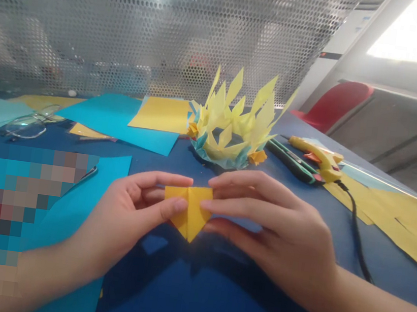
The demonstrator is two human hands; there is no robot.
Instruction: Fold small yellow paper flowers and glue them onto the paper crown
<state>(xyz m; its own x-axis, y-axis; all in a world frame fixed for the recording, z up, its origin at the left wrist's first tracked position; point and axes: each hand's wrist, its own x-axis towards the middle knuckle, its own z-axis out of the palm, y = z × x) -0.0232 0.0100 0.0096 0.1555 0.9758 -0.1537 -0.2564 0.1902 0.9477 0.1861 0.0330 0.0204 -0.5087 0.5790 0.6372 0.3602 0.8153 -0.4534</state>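
Note:
A small folded yellow paper [193, 215] is held above the blue table, its point facing down and a crease along its middle. My left hand [135, 213] pinches its left side, thumb on the front face. On the right edge, the fingertips of my right hand [272, 226] are closed on the same paper. Behind my hands stands a pale yellow paper crown [231, 123] with tall pointed pieces, light blue paper around its base and small orange paper pieces.
Yellow glue gun [319, 158] with a black cable and green-black scissors [294, 162] lie at the right, near yellow sheets [403, 222]. Blue sheets [117, 118], a yellow sheet [162, 114] and glasses [28, 127] lie left. A perforated metal panel [151, 31] stands behind. The lower left is pixelated.

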